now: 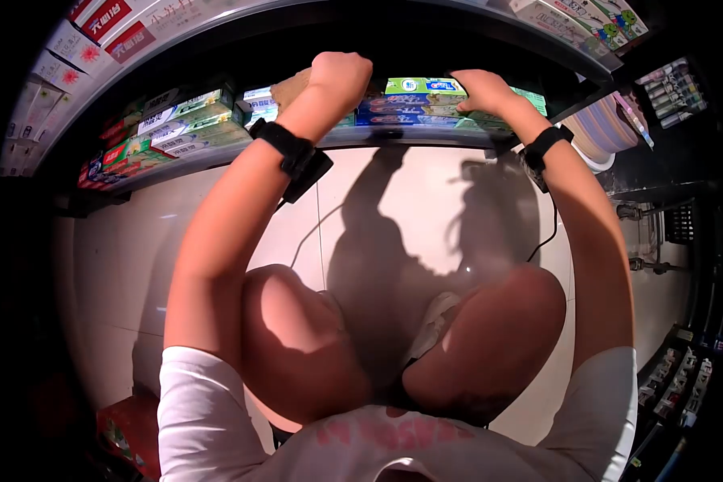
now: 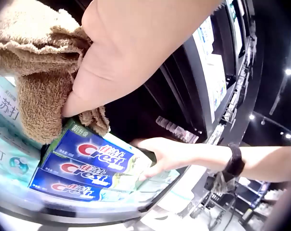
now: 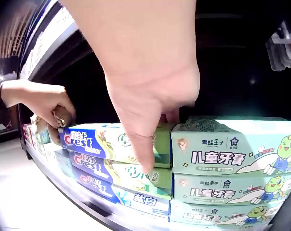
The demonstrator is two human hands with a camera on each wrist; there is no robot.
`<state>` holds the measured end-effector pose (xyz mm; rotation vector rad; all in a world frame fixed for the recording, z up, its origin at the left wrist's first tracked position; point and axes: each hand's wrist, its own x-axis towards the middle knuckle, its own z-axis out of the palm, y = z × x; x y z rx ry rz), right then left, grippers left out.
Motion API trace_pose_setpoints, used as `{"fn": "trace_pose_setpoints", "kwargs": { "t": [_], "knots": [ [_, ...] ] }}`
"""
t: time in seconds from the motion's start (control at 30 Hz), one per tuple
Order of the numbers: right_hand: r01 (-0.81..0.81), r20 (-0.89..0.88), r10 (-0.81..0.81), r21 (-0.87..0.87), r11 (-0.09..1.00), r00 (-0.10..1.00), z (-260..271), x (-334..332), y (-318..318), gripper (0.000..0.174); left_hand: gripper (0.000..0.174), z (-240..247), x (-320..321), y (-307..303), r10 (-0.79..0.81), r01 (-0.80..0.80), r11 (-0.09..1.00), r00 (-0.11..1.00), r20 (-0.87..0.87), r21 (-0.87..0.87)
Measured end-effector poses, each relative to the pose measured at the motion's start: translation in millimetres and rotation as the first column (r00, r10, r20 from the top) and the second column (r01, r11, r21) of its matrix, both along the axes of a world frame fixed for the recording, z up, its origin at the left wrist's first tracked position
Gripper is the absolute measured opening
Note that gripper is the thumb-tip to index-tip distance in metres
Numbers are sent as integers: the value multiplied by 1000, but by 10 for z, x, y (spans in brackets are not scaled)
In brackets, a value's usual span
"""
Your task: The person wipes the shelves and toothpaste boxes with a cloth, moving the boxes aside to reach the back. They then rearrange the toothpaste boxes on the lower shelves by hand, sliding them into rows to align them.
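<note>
A brown towelling cloth (image 2: 39,91) is bunched in my left hand (image 1: 339,80), which grips it at the left end of a stack of Crest toothpaste boxes (image 2: 95,154). The stack is blue at one end and green at the other, its boxes lying flat on the shelf. My right hand (image 1: 490,92) is at the green end of this stack. In the right wrist view its thumb (image 3: 143,149) lies down the front of the upper boxes, while the other fingers reach behind them, mostly hidden. Pale green children's toothpaste boxes (image 3: 232,149) stand just right of that hand.
Teal toothpaste boxes (image 2: 11,144) sit left of the Crest stack, with more boxes (image 1: 185,128) farther left. An upper shelf (image 1: 241,32) overhangs both hands. White round containers (image 1: 598,132) stand at the right. Below the shelf edge is a tiled floor (image 1: 120,265).
</note>
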<state>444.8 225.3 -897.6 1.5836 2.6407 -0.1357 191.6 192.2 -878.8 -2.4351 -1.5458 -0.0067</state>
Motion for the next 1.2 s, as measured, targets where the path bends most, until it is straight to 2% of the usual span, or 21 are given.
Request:
{"fn": "trace_pose_setpoints", "kwargs": {
  "t": [0.07, 0.13, 0.23, 0.33, 0.37, 0.53, 0.6, 0.67, 0.77, 0.93, 1.0, 1.07, 1.13, 1.2],
  "knots": [
    [29, -1, -29, -1, 1000, 1000, -31, -2, 13, 46, 13, 51, 14, 26, 14, -14, 1000, 999, 40, -3],
    [53, 2, -53, -12, 999, 999, -16, -2, 6, 55, 19, 179, 16, 26, 66, -58, 961, 998, 21, -270],
    [79, 30, -78, -33, 996, 997, -11, 2, 20, 45, 26, 138, 6, 38, 76, -45, 949, 993, 88, -313],
    [85, -7, -85, -23, 996, 996, -42, 31, 26, 44, 29, 125, 44, 7, 52, -37, 937, 998, 36, -347],
    [68, -10, -69, -22, 997, 998, -38, 42, 25, 42, 29, 88, 46, -10, 60, -44, 936, 998, 36, -350],
    [44, -54, -43, 14, 999, 998, -97, 75, -3, 41, 28, -77, 36, -3, 34, -31, 995, 999, 34, -90],
    [19, -56, -17, 48, 999, 998, -155, 121, -13, 43, 27, -79, 44, 22, 30, -27, 994, 999, 30, -106],
    [-2, -121, 20, 142, 990, 993, -232, 156, -16, 52, 27, -80, 53, 24, 29, -26, 992, 999, 22, -124],
    [-28, -133, 50, 168, 985, 990, -264, 197, 0, 60, 28, -91, 91, 32, 48, -51, 991, 999, -23, -124],
    [-52, -115, 79, 220, 974, 990, -307, 206, -48, 60, 30, -93, 111, 31, 88, -93, 992, 994, -62, -82],
    [-96, -154, 149, 307, 947, 977, -293, 265, -95, 63, 32, -18, 90, 33, 130, -141, 978, 989, -74, -155],
    [-62, -172, 113, 280, 958, 979, -114, 418, -88, 65, 30, 170, 87, -94, 91, -90, 983, 996, -4, -158],
    [80, -172, -62, 96, 992, 983, 106, 626, -97, 65, 31, 388, 188, -173, 96, -96, 954, 995, -13, -283],
    [30, -261, -34, -19, 999, 965, 113, 965, -43, 67, 30, 462, 346, -211, 36, -24, 960, 999, 38, -281]
  ]
}}
